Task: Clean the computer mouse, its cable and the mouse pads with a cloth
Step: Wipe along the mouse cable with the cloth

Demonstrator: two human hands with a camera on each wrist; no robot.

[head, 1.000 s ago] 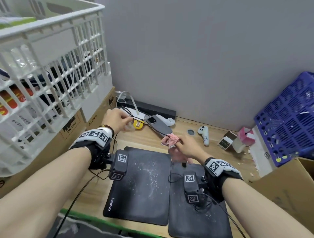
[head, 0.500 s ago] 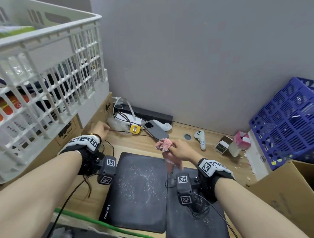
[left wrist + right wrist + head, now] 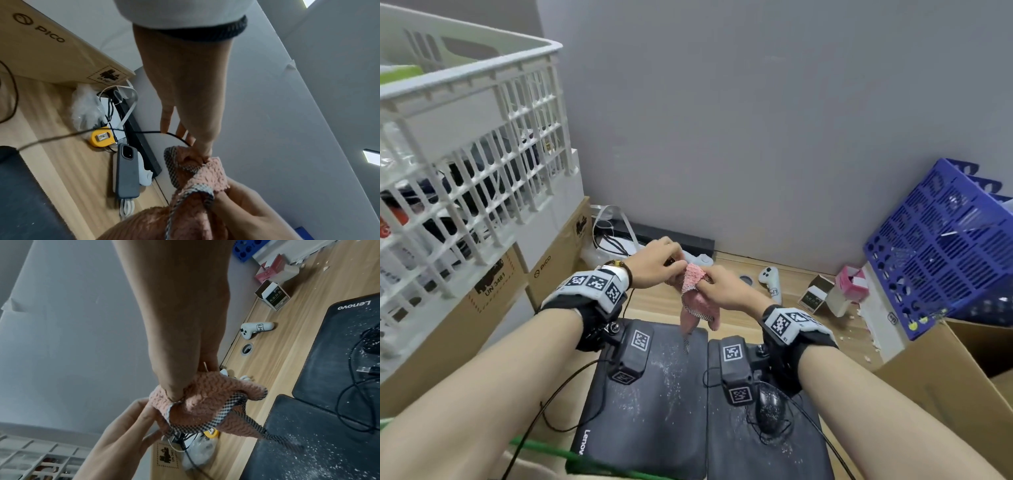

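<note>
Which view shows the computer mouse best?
The head view: the whole mouse is seen from above, speckled with white dust, sitting on the right mouse pad. The right wrist view catches only a dark sliver of it at the frame edge. The left wrist view misses it.

A pink cloth [image 3: 697, 294] hangs bunched between both hands around the thin black cable [image 3: 148, 132], while the dusty black mouse [image 3: 771, 409] and two speckled pads [image 3: 654, 411] lie below them.

the cable [image 3: 144, 132] vanishes into the cloth [image 3: 197, 177]; the phone [image 3: 671, 262] hides behind the hands.
</note>
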